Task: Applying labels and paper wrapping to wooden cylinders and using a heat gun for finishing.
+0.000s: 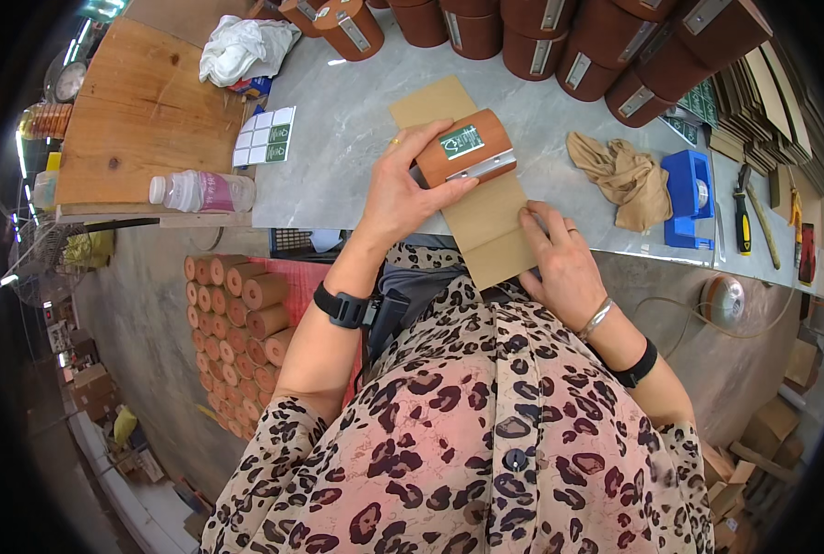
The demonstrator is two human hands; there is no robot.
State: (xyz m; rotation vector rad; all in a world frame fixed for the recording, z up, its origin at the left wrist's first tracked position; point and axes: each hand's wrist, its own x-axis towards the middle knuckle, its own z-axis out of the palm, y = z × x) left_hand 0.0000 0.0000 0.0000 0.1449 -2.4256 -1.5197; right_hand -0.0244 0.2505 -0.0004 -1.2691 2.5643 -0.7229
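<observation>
Head view: nearest, the right hand point(567, 263) is curling its fingers at the right edge of a creased brown cardboard strip point(497, 226); whether it is pinching the strip, I cannot tell. Just beyond, the left hand point(399, 189) is gripping a reddish-brown cylindrical canister point(439, 166), holding it sideways over the strip, its green label point(463, 142) facing up. Farther right, a tan cloth point(619, 175) is lying crumpled beside a blue tape dispenser point(684, 198) on the gray table point(329, 120). Beyond, similar canisters point(475, 37) are standing along the far side.
</observation>
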